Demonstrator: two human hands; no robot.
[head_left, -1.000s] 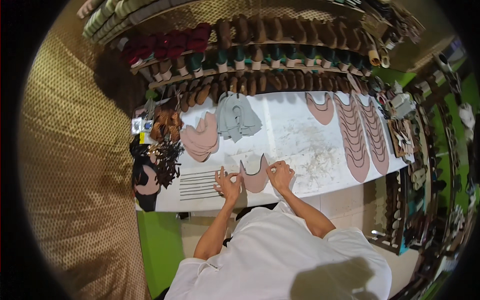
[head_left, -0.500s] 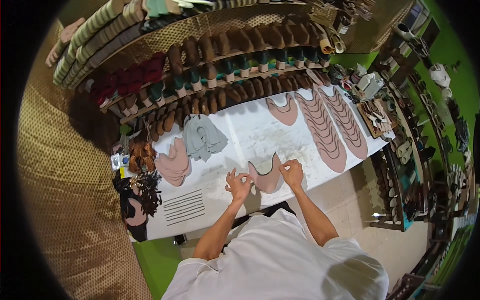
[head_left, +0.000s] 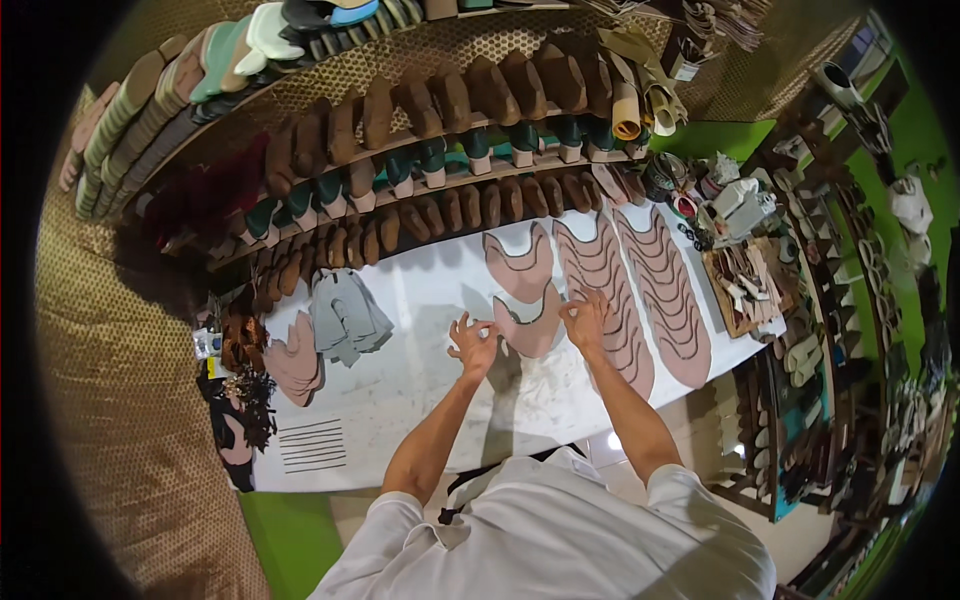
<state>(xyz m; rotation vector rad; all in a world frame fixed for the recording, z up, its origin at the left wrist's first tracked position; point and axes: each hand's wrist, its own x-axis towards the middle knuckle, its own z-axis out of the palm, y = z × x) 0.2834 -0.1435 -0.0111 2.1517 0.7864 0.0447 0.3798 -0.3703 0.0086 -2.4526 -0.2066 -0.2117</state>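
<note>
Above the counter [head_left: 400,400], the left hand [head_left: 474,346] pinches one side of a pink piece [head_left: 531,341]. The piece lies crosswise between the hands, about equally near both, its cutout facing away, toward another piece [head_left: 520,284]; whether they touch, I cannot tell. The right hand [head_left: 587,322] pinches its other side, beside a row [head_left: 590,250].

Clock centred on held cutout [head_left: 533,335], above table [head_left: 395,395]. Lone cutout [head_left: 520,284] at 12 o'clock; overlapping rows [head_left: 668,310] at 3; strips [head_left: 312,447] at 8; heap [head_left: 350,322] at 9.
</note>
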